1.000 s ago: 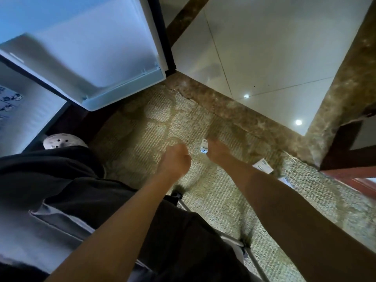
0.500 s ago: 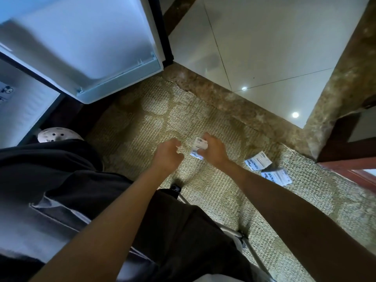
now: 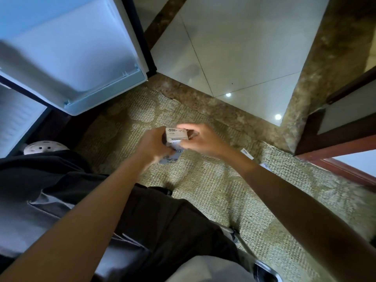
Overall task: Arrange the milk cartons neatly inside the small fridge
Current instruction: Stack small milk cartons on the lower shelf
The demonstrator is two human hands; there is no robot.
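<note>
Carton (image 3: 176,135) between left grip (image 3: 154,145), right grip (image 3: 201,139)

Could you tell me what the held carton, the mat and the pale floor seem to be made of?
Carton: likely matte printed paperboard, by its flat faces and folded edges. Mat: seemingly coarse woven fibre, natural or synthetic, by its ribbed weave. Pale floor: glossy polished tile, by thin joints and mirrored light spots.

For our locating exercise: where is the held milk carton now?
Head view, centre: the milk carton sits between the left hand and right hand, above the rug, below and right of the open fridge door.
</note>
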